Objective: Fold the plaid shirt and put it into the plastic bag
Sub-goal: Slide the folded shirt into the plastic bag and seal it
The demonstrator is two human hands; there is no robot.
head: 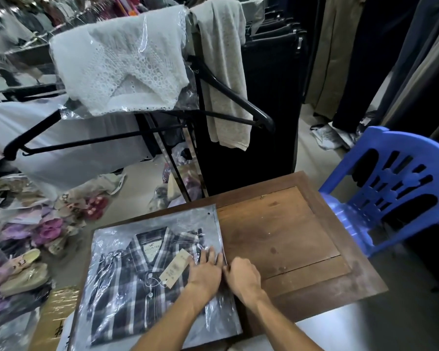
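Nearest the camera, both forearms reach in over the front of the table [302, 224]. The left hand [206, 268] lies flat on the plastic bag [160, 221], fingers straight and spread, pressing the film down over the plaid shirt's right shoulder. The right hand [243, 273] sits just beside it at the bag's right edge, fingers curled as if pinching that edge; whether film is actually caught between the fingertips, I cannot tell.

The plaid shirt [127, 282] is folded and already inside the bag, collar away from the camera, a paper tag [174, 268] lying on its chest just left of the left hand. So the step looks like closing or smoothing the bag's side. To do it well: keep the flat hand as an anchor so the shirt doesn't slide, draw the edge taut, and push trapped air toward the open end before sealing. Thin film wrinkles easily, so pull evenly.

Right of the bag the wood is bare; further right stands a blue plastic chair [390, 196]. Beyond the bag, black hangers [236, 97] and a white lace garment [122, 69] hang on a rack.
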